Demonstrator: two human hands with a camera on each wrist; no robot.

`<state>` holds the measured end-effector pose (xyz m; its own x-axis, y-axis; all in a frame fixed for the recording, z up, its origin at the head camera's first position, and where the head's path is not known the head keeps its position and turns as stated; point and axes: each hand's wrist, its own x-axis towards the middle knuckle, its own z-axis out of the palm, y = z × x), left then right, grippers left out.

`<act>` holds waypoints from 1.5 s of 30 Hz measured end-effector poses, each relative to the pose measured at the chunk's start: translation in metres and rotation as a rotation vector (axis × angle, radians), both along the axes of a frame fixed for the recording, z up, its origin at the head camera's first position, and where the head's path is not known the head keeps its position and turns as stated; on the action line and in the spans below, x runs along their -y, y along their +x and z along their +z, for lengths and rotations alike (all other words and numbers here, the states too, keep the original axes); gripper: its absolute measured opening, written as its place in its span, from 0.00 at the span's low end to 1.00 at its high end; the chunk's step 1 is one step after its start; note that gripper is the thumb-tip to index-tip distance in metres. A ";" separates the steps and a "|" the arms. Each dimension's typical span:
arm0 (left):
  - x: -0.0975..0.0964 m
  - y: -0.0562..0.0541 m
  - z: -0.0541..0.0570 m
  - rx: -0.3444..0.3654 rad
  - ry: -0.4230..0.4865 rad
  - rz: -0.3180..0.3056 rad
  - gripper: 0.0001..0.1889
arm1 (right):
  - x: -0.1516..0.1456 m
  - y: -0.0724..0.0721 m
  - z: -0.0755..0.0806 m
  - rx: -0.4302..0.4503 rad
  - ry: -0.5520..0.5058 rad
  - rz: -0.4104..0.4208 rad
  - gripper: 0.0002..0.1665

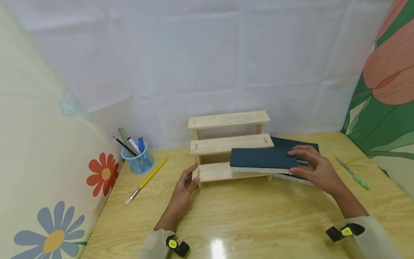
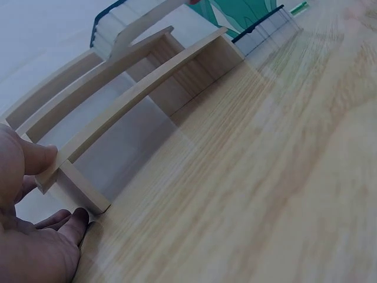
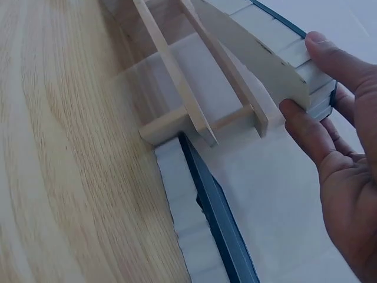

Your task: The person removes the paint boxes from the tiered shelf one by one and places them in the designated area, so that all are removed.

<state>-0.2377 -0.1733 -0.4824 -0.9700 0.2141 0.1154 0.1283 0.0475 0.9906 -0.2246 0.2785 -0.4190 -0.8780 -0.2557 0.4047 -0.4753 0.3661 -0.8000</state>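
A three-tiered wooden step stand (image 1: 228, 120) stands against the white backdrop. My left hand (image 1: 181, 192) grips the left end of its lowest board; in the left wrist view the thumb lies on the board's end, with fingers beside the leg. My right hand (image 1: 315, 167) pinches the right end of a dark blue slab (image 1: 262, 158) with white panelled sides. It is held above the lowest board, and its pale flat underside (image 3: 259, 53) shows in the right wrist view. A similar dark blue slab (image 1: 295, 142) lies right of the stand, partly behind my right hand.
A light blue mesh cup (image 1: 142, 163) with pens and pencils stands at the left. Beside it lies a yellow-handled paintbrush (image 1: 148, 180). A green pen (image 1: 352, 173) rests at the right of the wooden table (image 1: 245, 216). Flowered panels flank both sides.
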 end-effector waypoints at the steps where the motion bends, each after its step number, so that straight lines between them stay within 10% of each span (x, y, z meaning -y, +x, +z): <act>1: 0.000 0.000 0.000 -0.001 -0.002 0.000 0.28 | -0.004 0.003 0.000 0.001 0.001 -0.007 0.28; 45: 0.000 0.000 -0.001 -0.009 -0.011 -0.004 0.28 | -0.095 0.090 -0.039 -0.013 0.089 -0.266 0.30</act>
